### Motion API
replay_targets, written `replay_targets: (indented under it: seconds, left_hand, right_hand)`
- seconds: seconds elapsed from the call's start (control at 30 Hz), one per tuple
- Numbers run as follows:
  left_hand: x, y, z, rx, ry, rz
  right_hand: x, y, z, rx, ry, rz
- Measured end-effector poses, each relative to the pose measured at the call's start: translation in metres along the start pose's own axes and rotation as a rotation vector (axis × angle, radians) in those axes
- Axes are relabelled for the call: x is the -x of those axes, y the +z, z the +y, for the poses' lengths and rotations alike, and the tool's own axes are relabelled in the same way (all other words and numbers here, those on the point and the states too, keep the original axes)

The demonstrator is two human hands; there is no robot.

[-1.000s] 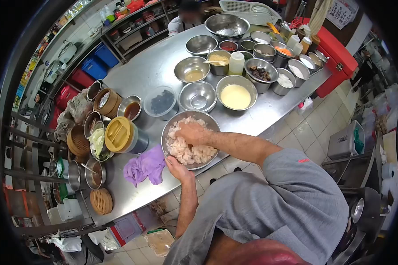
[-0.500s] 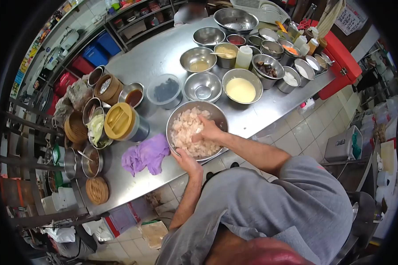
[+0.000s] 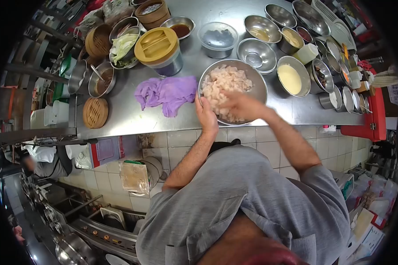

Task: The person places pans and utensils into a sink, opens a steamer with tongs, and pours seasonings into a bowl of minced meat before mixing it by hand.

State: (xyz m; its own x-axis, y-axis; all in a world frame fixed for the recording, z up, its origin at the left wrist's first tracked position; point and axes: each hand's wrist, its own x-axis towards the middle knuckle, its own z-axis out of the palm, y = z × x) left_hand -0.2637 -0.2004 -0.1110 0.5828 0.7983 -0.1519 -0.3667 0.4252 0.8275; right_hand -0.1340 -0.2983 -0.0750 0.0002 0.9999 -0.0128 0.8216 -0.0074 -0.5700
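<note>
A metal bowl (image 3: 259,90) holds pale, pinkish chopped meat (image 3: 225,81) near the table's front edge. My left hand (image 3: 207,117) grips the bowl's near left side, its fingers against the outer wall. Over the meat, inside the bowl, my right hand (image 3: 244,106) is slightly blurred, with its fingers stretched out and apart; their tips touch the pieces. A crumpled purple cloth (image 3: 170,92) lies just left of the bowl. Behind it are a lidded clear tub (image 3: 217,37) with dark contents and an empty metal bowl (image 3: 256,55).
Right of the bowl stands a bowl of yellow liquid (image 3: 290,79), with several ingredient containers beyond. Leftward are a yellow-lidded container (image 3: 157,46), a bowl of leaves (image 3: 124,46) and a bamboo steamer lid (image 3: 95,112). Part of a person (image 3: 46,161) shows at far left.
The view has swung, so the table now lies level across the top. My right hand has shifted across the meat toward the bowl's near side, its fingers opening out. My left hand stays at the bowl.
</note>
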Motion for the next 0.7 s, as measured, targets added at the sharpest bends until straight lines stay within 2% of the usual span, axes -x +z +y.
replay_targets:
  seconds: [0.07,0.1,0.17,0.2,0.23,0.3,0.37,0.57,0.67,0.7]
  left_hand:
    - [-0.003,-0.003,-0.006,-0.039,0.031,0.001]
    - [-0.005,-0.003,-0.008,-0.076,0.063,-0.007]
    - [-0.004,-0.001,-0.005,-0.032,0.032,-0.007]
    - [-0.004,0.0,-0.003,-0.029,0.026,-0.015]
    - [-0.005,0.001,-0.001,-0.028,0.022,-0.024]
    - [-0.006,0.0,0.005,-0.021,-0.004,0.014]
    - [-0.008,0.002,0.007,-0.009,-0.031,0.051]
    - [-0.004,0.0,0.0,-0.02,0.05,0.076]
    - [-0.001,0.005,0.004,-0.032,0.078,0.069]
    - [0.0,0.002,0.002,-0.033,0.073,0.07]
  right_hand:
    - [0.002,-0.037,0.019,-0.574,0.359,0.037]
    - [-0.008,-0.048,0.022,-0.576,0.359,0.03]
    - [-0.027,-0.057,0.019,-0.806,0.554,0.1]
    - [-0.036,-0.044,0.013,-0.809,0.556,0.1]
    - [-0.049,-0.024,0.007,-0.428,0.562,0.111]
    - [-0.062,-0.007,-0.009,-0.053,0.558,0.114]
    - [-0.064,-0.002,-0.018,0.135,0.539,0.038]
    - [-0.051,-0.016,0.012,0.04,0.627,0.233]
    - [-0.041,-0.003,-0.032,0.201,0.245,0.23]
    - [-0.043,0.002,-0.041,0.198,0.249,0.227]
